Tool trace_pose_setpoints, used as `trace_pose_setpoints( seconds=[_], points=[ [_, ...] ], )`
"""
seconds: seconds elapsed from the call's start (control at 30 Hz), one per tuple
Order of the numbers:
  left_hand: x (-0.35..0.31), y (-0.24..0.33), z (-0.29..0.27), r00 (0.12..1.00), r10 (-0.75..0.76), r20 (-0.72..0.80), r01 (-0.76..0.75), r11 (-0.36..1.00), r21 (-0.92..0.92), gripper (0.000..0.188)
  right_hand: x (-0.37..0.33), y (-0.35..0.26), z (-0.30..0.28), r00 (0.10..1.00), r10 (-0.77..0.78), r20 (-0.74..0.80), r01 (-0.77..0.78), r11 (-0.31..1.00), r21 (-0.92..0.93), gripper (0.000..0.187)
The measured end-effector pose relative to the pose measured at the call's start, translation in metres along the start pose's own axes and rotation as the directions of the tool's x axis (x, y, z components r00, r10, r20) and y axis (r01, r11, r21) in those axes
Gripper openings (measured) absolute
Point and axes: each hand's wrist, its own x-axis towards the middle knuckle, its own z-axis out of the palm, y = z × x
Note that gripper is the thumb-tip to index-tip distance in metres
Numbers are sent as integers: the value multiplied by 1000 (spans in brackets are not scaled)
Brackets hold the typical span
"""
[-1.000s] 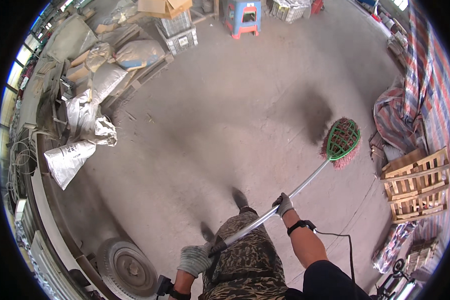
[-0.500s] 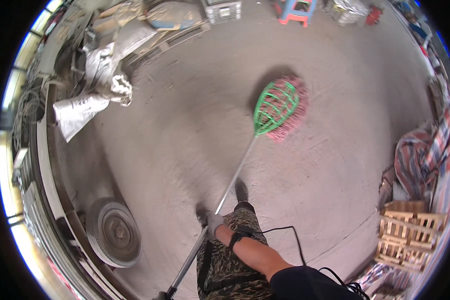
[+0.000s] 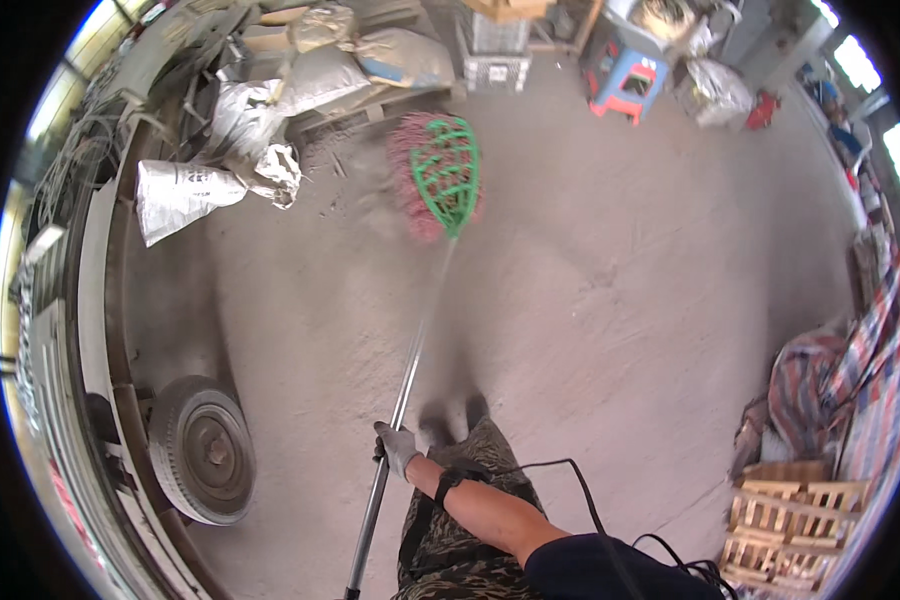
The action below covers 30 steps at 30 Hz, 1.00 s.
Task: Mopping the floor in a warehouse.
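Observation:
A long-handled mop [image 3: 446, 175] reaches forward across the floor, its leaf-shaped green plastic frame set over a thick pinkish-red fringe. Its head lies on the dusty concrete near the sacks at the far left. My right hand [image 3: 398, 448], in a grey glove, is wrapped around the silvery metal pole [image 3: 403, 390] in front of my legs. The pole's lower end leaves the picture at the bottom edge. My left hand is out of view.
A wheel with a tyre [image 3: 203, 450] leans at the left. White sacks [image 3: 185, 195] and a pallet [image 3: 375, 105] lie far left. A blue and red stool [image 3: 630, 85] stands at the back. Wooden crates [image 3: 795, 520] and striped sheeting [image 3: 810, 390] line the right side.
The mop head has swept from right to left and farther out, toward the sacks. My right hand has shifted slightly left with the pole. My left hand has dropped out of view.

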Motion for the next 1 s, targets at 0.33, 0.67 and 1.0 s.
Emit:
trace_pose_setpoints(
  seconds=[0.33,0.67,1.0],
  points=[
    [107,-78,-32,951,294,-100,-238,896,374,12,5,-2,-29,997,38,-66,-16,955,296,19],
    [208,54,-142,926,377,26,-332,777,535,14,30,-54,-45,950,287,-121,-169,802,574,27],
    [92,81,-102,952,-302,-52,250,668,701,33,48,-65,-15,842,532,-95,-507,838,200,27]
  ],
)
